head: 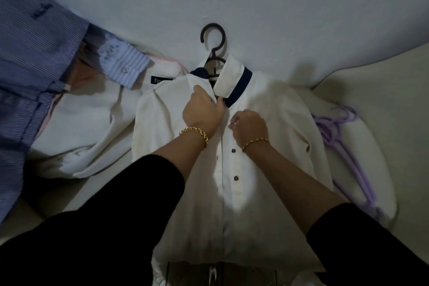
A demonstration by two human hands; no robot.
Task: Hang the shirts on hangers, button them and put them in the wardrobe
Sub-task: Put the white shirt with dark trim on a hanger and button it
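Observation:
A white shirt [274,127] with a navy-trimmed collar lies face up on the bed, on a dark brown hanger [214,42] whose hook points away from me. Dark buttons run down its placket. My left hand [203,109] pinches the left front edge just below the collar. My right hand [249,124] pinches the right placket edge beside it, at the top of the button row. Both wrists wear gold bracelets.
Another white shirt [92,123] lies crumpled to the left, with a blue striped shirt [34,58] over it and along the left edge. Purple hangers [343,137] lie on the pale bedding at the right. The white bedsheet [278,7] stretches beyond the hanger.

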